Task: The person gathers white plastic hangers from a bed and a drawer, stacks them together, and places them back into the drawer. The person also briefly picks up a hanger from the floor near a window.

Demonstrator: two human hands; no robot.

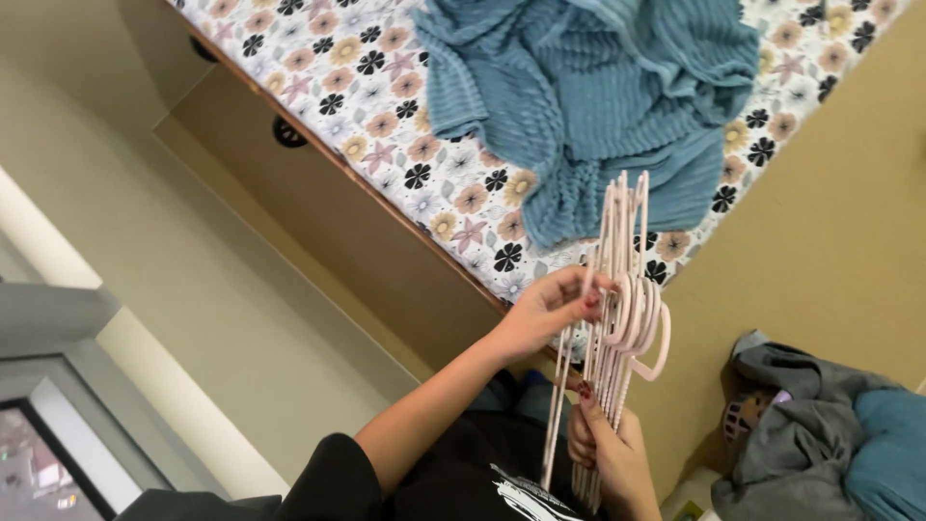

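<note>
I hold a bundle of several pale pink plastic hangers (617,289), stacked flat together with their hooks curling to the right. My left hand (548,311) reaches in from the left on a bare arm below a black sleeve; its fingers pinch the hangers at the necks beside the hooks. My right hand (606,452) is lower, wrapped around the bottom end of the same bundle, close to my black printed shirt. The hangers hang over the edge of a bed, just below a teal ribbed blanket (598,96).
The bed has a floral sheet (386,106) and a wooden frame (367,188), and runs diagonally across the top. A heap of grey and blue clothes (820,434) lies at the lower right. Beige floor surrounds the bed. A grey framed panel (58,415) sits at the lower left.
</note>
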